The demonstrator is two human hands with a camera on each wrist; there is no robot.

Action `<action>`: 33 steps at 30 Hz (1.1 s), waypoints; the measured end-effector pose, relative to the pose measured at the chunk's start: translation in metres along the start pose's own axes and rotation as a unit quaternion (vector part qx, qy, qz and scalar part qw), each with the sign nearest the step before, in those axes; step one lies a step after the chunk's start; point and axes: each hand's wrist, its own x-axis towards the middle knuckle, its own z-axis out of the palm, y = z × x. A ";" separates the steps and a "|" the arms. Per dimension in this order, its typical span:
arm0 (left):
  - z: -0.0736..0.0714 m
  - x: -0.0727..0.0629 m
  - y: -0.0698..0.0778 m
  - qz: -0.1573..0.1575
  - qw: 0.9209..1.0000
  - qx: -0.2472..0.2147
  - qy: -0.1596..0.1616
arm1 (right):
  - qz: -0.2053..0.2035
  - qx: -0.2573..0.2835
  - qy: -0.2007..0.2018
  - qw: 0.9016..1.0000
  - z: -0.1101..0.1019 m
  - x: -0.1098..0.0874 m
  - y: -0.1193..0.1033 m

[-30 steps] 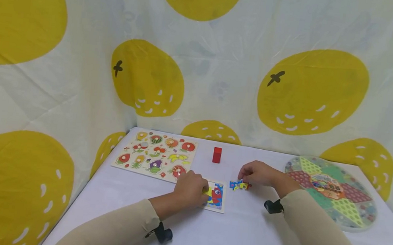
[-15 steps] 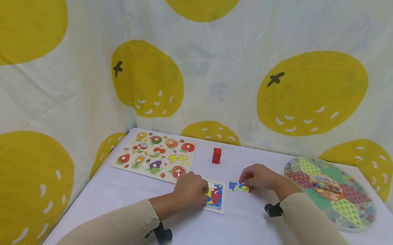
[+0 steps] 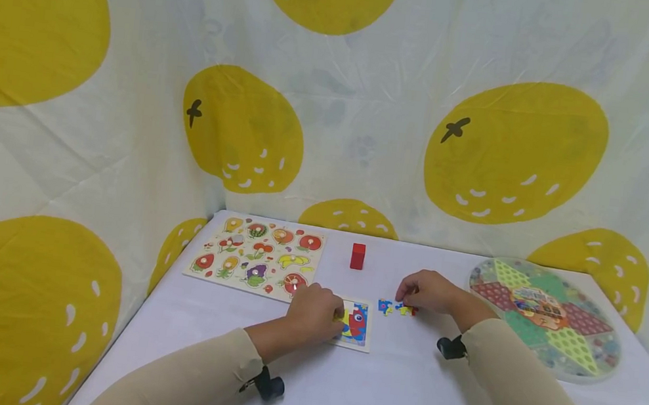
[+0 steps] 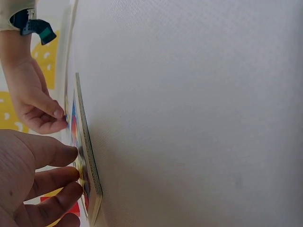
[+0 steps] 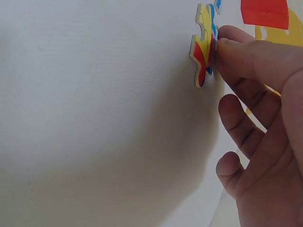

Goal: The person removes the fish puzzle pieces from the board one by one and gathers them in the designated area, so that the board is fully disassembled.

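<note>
In the head view my left hand (image 3: 314, 312) reaches over a small framed jigsaw puzzle (image 3: 356, 348), its picture red, yellow and blue. The left wrist view shows that hand's loosely bent fingertips (image 4: 71, 174) resting on the puzzle's face, thumb apart from the fingers. To the right of the frame, my right hand (image 3: 429, 291) pinches a yellow, red and blue jigsaw piece (image 5: 203, 49) between thumb and index finger, low over the white cloth; its other fingers are loosely curled. A blue and yellow jigsaw piece (image 3: 385, 307) lies just left of it.
A red block (image 3: 358, 257) stands behind the pieces. At the back left lies a fruit peg puzzle (image 3: 317, 254), its near edge close to my left hand. A round game board (image 3: 525, 326) lies on the right, beside my right forearm. Patterned curtains (image 3: 367, 134) surround the table.
My right hand has shifted slightly right, and the piece at its fingers now lies a little apart from the blue one. My left hand has stayed on the framed puzzle.
</note>
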 end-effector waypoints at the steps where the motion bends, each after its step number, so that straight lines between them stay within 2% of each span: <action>1: -0.001 0.000 0.000 0.000 1.000 -0.003 0.000 | 0.001 0.000 0.000 1.000 0.000 0.000 0.000; 11: -0.001 -0.001 0.002 0.009 1.000 0.006 0.003 | 0.002 0.009 -0.002 1.000 0.001 -0.003 0.000; 18: 0.002 0.001 0.003 0.020 1.000 -0.001 0.003 | 0.000 0.015 -0.004 1.000 0.001 -0.002 -0.015; 24: 0.005 0.005 0.005 0.035 0.999 0.006 0.008 | -0.033 0.005 -0.009 0.999 0.005 0.003 -0.036; 33: 0.007 0.006 0.013 0.036 0.999 0.025 -0.002 | -0.076 0.014 -0.027 0.997 0.021 0.014 -0.053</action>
